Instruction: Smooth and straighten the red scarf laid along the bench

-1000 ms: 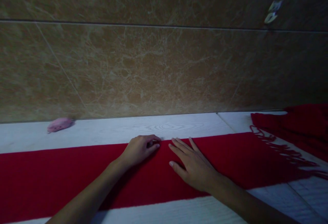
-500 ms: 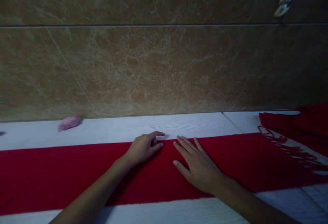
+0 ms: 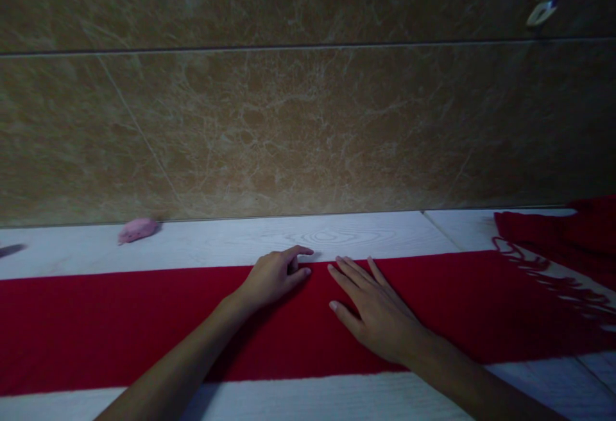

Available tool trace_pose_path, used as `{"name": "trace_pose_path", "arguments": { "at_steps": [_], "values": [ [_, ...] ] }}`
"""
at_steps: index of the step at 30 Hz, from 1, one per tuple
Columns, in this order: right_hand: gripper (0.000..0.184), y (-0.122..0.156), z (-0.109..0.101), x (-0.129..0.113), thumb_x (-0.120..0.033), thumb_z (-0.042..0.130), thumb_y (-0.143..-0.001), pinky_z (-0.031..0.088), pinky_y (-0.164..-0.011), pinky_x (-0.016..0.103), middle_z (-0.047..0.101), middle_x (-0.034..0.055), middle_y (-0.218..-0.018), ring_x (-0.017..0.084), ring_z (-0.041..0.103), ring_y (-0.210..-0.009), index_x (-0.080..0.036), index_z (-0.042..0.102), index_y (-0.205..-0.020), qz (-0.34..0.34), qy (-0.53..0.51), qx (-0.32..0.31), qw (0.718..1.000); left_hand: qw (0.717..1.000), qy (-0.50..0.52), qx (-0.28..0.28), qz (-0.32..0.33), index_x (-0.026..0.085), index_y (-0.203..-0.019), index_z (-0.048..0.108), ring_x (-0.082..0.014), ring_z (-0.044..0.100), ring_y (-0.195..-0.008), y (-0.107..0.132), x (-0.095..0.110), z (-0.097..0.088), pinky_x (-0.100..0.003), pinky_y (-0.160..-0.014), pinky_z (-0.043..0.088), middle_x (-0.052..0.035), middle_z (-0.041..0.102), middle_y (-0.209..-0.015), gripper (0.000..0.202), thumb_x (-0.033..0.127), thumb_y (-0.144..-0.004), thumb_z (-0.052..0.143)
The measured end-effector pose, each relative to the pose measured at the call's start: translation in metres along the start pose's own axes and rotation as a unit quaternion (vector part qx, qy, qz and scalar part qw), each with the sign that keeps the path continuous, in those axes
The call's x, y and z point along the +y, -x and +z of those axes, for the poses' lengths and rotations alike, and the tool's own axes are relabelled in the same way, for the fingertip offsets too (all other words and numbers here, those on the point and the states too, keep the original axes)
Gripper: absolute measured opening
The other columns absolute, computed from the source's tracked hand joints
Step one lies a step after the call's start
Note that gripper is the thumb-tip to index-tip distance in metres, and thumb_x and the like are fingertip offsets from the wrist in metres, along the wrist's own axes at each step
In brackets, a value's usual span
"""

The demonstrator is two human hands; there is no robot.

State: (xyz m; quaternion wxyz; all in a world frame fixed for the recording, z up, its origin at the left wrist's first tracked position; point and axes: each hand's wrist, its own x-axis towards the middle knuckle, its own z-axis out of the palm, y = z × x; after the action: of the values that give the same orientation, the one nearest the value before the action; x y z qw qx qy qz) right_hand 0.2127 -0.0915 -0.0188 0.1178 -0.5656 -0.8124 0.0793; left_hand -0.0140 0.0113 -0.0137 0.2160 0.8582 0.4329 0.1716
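Note:
A long red scarf point(image 3: 120, 318) lies flat across a white wood-grain surface point(image 3: 337, 235), its fringe trailing off to the right. My left hand point(image 3: 274, 276) rests at the scarf's far edge near the middle, fingers curled and pinching that edge. My right hand point(image 3: 373, 309) lies flat on the scarf just beside it, fingers stretched out and apart, palm down.
A brown marbled tile wall point(image 3: 308, 126) rises right behind the surface. A small pink object point(image 3: 137, 230) sits at the wall's foot on the left. More red cloth point(image 3: 563, 235) is bunched at the far right. A pale clip point(image 3: 546, 0) hangs on the wall top right.
The view has drifted slightly left, so things sit a little more to the right. My left forefinger has lifted and reached over the scarf's far edge. My right hand stays flat.

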Motion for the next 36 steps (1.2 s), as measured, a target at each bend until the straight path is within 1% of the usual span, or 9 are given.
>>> {"name": "trace_pose_path", "arguments": {
  "at_steps": [2, 6, 10, 20, 24, 27, 30, 34, 36],
  "values": [
    [0.064, -0.0002, 0.0, -0.0002, -0.05, 0.043, -0.101, 0.01, -0.125, 0.059, 0.022, 0.0097, -0.165, 0.027, 0.016, -0.154, -0.019, 0.036, -0.156, -0.001, -0.001, 0.014, 1.0, 1.0, -0.003, -0.001, 0.002, 0.028, -0.129, 0.063, -0.0152, 0.059, -0.067, -0.0003, -0.0004, 0.0004, -0.024, -0.063, 0.036, 0.0031, 0.064, -0.076, 0.04, 0.04, -0.091, 0.058],
    [0.062, -0.0011, 0.0006, -0.0009, -0.048, 0.043, -0.102, 0.007, -0.125, 0.06, 0.029, 0.0099, -0.163, 0.027, 0.021, -0.153, -0.019, 0.036, -0.156, -0.002, -0.005, -0.005, 1.0, 1.0, -0.003, -0.003, -0.002, 0.028, -0.129, 0.063, -0.0153, 0.058, -0.067, -0.0019, -0.0026, 0.0019, -0.024, -0.063, 0.037, 0.0029, 0.065, -0.076, 0.04, 0.041, -0.091, 0.058],
    [0.063, -0.0015, 0.0017, -0.0011, -0.047, 0.046, -0.1, 0.009, -0.125, 0.059, 0.022, 0.0089, -0.166, 0.027, 0.017, -0.154, -0.02, 0.037, -0.156, 0.009, 0.004, 0.006, 1.0, 1.0, -0.005, -0.003, -0.004, 0.029, -0.13, 0.063, -0.015, 0.058, -0.065, -0.0028, -0.0038, 0.0025, -0.025, -0.063, 0.036, 0.0034, 0.064, -0.075, 0.041, 0.041, -0.091, 0.058],
    [0.061, -0.0008, 0.0, -0.0011, -0.047, 0.045, -0.101, 0.008, -0.125, 0.06, 0.031, 0.0089, -0.162, 0.027, 0.022, -0.152, -0.02, 0.039, -0.155, 0.004, -0.004, -0.013, 1.0, 1.0, -0.005, 0.0, 0.006, 0.029, -0.126, 0.065, -0.0148, 0.059, -0.067, -0.0012, -0.0037, 0.0022, -0.025, -0.064, 0.036, 0.0036, 0.064, -0.075, 0.037, 0.04, -0.092, 0.059],
    [0.062, -0.0014, 0.0007, -0.0006, -0.047, 0.044, -0.101, 0.01, -0.125, 0.059, 0.024, 0.0083, -0.165, 0.027, 0.017, -0.154, -0.021, 0.038, -0.156, 0.009, 0.004, -0.005, 1.0, 1.0, -0.004, -0.001, 0.001, 0.028, -0.125, 0.065, -0.0148, 0.059, -0.067, -0.0009, -0.0023, 0.0015, -0.024, -0.063, 0.036, 0.0036, 0.064, -0.074, 0.036, 0.041, -0.092, 0.059],
    [0.061, -0.0016, 0.002, 0.0001, -0.048, 0.042, -0.101, 0.008, -0.125, 0.059, 0.028, 0.0084, -0.164, 0.027, 0.018, -0.153, -0.02, 0.038, -0.156, 0.006, 0.004, -0.011, 1.0, 1.0, 0.001, -0.002, 0.002, 0.028, -0.125, 0.065, -0.0148, 0.058, -0.066, -0.0014, -0.0019, 0.0013, -0.024, -0.063, 0.036, 0.0037, 0.063, -0.074, 0.036, 0.04, -0.092, 0.059],
    [0.062, -0.0004, 0.0026, 0.0, -0.048, 0.044, -0.1, 0.01, -0.125, 0.059, 0.022, 0.0087, -0.166, 0.028, 0.015, -0.154, -0.021, 0.038, -0.156, 0.013, 0.011, 0.001, 1.0, 1.0, 0.002, 0.0, 0.002, 0.029, -0.126, 0.065, -0.0147, 0.058, -0.066, -0.002, -0.0024, 0.0017, -0.025, -0.064, 0.036, 0.0037, 0.063, -0.074, 0.037, 0.04, -0.092, 0.06],
    [0.062, 0.0, 0.0025, -0.0004, -0.048, 0.044, -0.101, 0.009, -0.125, 0.06, 0.027, 0.0099, -0.164, 0.028, 0.018, -0.153, -0.02, 0.039, -0.155, 0.018, 0.01, -0.007, 1.0, 1.0, 0.002, -0.003, -0.001, 0.029, -0.127, 0.064, -0.0148, 0.057, -0.065, -0.0017, -0.0034, 0.0022, -0.025, -0.064, 0.036, 0.0038, 0.063, -0.075, 0.037, 0.039, -0.092, 0.06],
    [0.062, -0.0007, 0.0029, -0.0002, -0.048, 0.045, -0.1, 0.01, -0.124, 0.06, 0.025, 0.0092, -0.165, 0.028, 0.016, -0.154, -0.02, 0.039, -0.155, 0.018, 0.012, 0.003, 1.0, 1.0, 0.002, -0.004, 0.0, 0.029, -0.127, 0.064, -0.0149, 0.057, -0.065, -0.0013, -0.0033, 0.0021, -0.025, -0.063, 0.036, 0.0037, 0.063, -0.074, 0.037, 0.04, -0.092, 0.059]
  ]
}}
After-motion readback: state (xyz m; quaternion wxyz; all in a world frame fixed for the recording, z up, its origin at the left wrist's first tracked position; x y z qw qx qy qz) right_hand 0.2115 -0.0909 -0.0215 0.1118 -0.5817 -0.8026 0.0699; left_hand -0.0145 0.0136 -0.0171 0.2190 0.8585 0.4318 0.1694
